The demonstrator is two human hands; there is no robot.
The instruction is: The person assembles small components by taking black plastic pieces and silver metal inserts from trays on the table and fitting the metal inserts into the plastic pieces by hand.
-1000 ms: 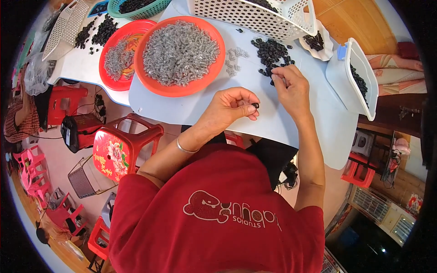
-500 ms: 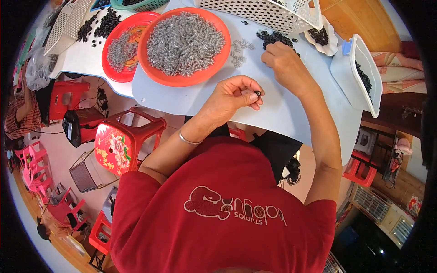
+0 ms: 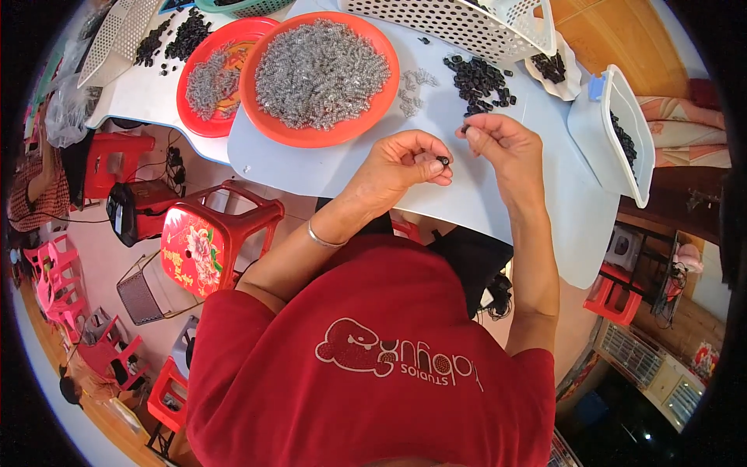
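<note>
Between the thumb and fingers of my left hand [image 3: 405,162] is a small black plastic piece [image 3: 443,161], its round end facing right. My right hand [image 3: 502,144] pinches another small black piece [image 3: 465,128], mostly covered by the fingertips. The two hands are close together but apart, above the table's near edge. Just beyond my right hand lies a loose pile of black pieces [image 3: 476,80]. Left of that pile are several small clear pieces [image 3: 412,89]. A large orange-red dish [image 3: 247,101] heaped with clear pieces stands beyond my left hand.
A smaller red plate [image 3: 185,97] with clear pieces sits left of the dish. A white perforated basket [image 3: 443,27] stands at the back, a white scalloped dish [image 3: 537,74] beside it. At right is a pale bin [image 3: 595,132] with black pieces. A red stool [image 3: 194,245] stands left.
My right hand has drawn back from the black pile toward my left hand, with a black piece now in its fingers. My left hand has hardly moved.
</note>
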